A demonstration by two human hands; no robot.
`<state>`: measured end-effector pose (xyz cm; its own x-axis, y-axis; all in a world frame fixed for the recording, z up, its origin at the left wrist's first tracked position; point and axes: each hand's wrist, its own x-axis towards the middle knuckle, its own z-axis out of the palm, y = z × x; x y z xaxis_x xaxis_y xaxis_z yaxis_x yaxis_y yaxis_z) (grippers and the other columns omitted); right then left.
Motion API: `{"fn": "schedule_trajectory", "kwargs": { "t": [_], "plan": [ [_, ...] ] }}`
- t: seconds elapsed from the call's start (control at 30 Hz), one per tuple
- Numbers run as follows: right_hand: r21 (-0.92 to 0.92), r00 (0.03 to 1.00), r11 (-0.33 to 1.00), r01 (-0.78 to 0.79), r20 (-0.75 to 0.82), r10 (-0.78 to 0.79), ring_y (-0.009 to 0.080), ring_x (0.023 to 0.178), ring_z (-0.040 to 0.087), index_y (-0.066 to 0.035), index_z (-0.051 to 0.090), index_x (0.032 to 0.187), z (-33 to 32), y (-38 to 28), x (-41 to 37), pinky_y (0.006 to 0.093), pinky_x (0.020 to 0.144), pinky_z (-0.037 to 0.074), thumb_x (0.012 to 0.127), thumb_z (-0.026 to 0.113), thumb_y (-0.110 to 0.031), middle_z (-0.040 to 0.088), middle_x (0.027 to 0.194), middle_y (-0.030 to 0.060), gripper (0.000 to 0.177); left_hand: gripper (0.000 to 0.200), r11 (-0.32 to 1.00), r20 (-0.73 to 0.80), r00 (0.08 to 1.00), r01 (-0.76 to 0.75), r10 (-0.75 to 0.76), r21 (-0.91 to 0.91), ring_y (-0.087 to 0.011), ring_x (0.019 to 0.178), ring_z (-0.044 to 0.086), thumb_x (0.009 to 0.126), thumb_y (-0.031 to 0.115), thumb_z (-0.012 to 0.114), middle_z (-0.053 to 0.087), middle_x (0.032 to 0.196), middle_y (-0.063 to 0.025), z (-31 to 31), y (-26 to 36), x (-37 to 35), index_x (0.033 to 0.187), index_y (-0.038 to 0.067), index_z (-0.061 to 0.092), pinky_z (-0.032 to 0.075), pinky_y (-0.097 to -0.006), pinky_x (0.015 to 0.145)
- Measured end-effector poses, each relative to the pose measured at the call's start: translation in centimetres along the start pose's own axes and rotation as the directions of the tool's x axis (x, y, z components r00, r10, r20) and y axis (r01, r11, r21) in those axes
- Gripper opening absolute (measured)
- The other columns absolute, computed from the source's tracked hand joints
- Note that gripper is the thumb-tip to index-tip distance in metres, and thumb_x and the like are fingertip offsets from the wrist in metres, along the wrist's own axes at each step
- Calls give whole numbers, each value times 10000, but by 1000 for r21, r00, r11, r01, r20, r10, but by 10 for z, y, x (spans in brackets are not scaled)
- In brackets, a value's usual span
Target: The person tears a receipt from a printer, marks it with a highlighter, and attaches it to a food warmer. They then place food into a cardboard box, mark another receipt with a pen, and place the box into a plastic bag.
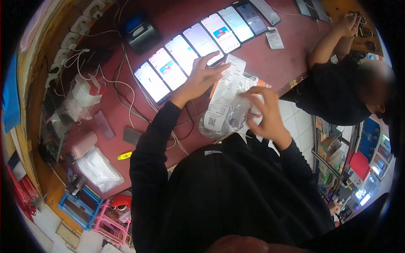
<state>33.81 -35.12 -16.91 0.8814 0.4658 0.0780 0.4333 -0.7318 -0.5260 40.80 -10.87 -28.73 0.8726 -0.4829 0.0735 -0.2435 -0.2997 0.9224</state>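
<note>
White paper [223, 93] touches the left hand [201, 79], fingers spread wide; the right hand [271, 116] curves, half open and empty, by a plastic bag [237, 113].

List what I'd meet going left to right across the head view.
White plastic bundle, small yellow object, left hand, long printed receipt, right hand, the other person.

phones [152, 83] in row: 8 | printed slips [222, 90]: 2 | yellow marker [125, 155]: 1
</note>
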Motion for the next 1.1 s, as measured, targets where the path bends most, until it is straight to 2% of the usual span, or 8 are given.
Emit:
{"fn": "schedule_trajectory", "kwargs": {
  "t": [0.07, 0.37, 0.43, 0.57, 0.7, 0.87, 0.97, 1.1],
  "plan": [
    [79, 988, 995, 65, 134, -76, 283, 1125, 509, -167, 644, 1114, 1, -13, -2, 532, 1031, 281, 577, 693, -66, 533, 1178, 79, 549, 533, 999, -57, 998, 29, -31, -40, -339, 1292, 317, 952, 291, 511, 366, 1466, -148, 6, -2, -3, 1459, 156, 420, 241, -444, 1106],
    [83, 993, 991, 106, 32, -109, 264, 1140, 524, -184, 650, 1094, 34, -5, -33, 542, 1052, 310, 600, 691, -8, 554, 1174, 63, 526, 593, 975, -473, 881, 104, 1, 194, -308, 1265, 385, 952, 270, 527, 460, 1395, -161, 26, -10, -29, 1483, 85, 337, 266, -417, 1064],
    [75, 996, 993, 86, 16, -87, 265, 1123, 529, -188, 653, 1091, 34, -9, -33, 534, 1048, 322, 608, 686, 0, 559, 1144, 60, 520, 542, 981, -580, 799, 196, -162, -4, -238, 1173, 442, 946, 169, 534, 511, 1316, -131, 23, 7, -39, 1454, 67, 378, 355, -379, 987],
    [6, 996, 996, 86, 1, -86, 263, 1083, 537, -192, 659, 1093, 39, -9, -35, 531, 1040, 337, 650, 662, -5, 558, 1073, 48, 481, 474, 960, -746, 612, 83, -262, -268, -148, 1036, 493, 945, 76, 528, 545, 1177, -75, 20, 24, -67, 1409, 49, 432, 437, -273, 876],
    [-30, 993, 993, 116, -29, -117, 251, 1053, 545, -175, 664, 1012, 44, -9, -37, 532, 1040, 338, 703, 642, -71, 538, 1003, 47, 327, 402, 941, -840, 436, 56, -323, -333, -111, 969, 519, 938, 78, 565, 560, 1110, -47, 28, 28, -117, 1333, 45, 496, 448, -256, 824],
    [-143, 958, 959, 244, -119, -262, 221, 1039, 553, -138, 648, 870, 54, -12, -34, 537, 1025, 346, 714, 642, -136, 540, 947, 47, 156, 336, 913, -840, 361, 117, -405, -391, -102, 918, 534, 942, 111, 586, 576, 1036, -46, 37, 33, -180, 1268, 43, 544, 450, -250, 802],
    [-92, 913, 911, 402, -41, -407, 232, 932, 595, -112, 647, 808, 64, 3, -28, 474, 905, 439, 711, 665, -119, 547, 800, 31, 99, 319, 913, -848, 340, 137, -407, -384, -99, 878, 543, 943, 129, 593, 578, 1012, -42, 33, 41, -216, 1249, 45, 558, 462, -244, 763],
    [208, 990, 974, 90, -128, -64, 155, 668, 573, -51, 638, 721, 8, -24, 1, 360, 643, 451, 778, 690, -125, 530, 608, 40, 107, 356, 923, -869, 313, 80, -382, -377, -103, 843, 561, 960, 162, 583, 564, 1042, -50, 17, 58, -263, 1288, 40, 516, 477, -241, 702]
  ]
}}
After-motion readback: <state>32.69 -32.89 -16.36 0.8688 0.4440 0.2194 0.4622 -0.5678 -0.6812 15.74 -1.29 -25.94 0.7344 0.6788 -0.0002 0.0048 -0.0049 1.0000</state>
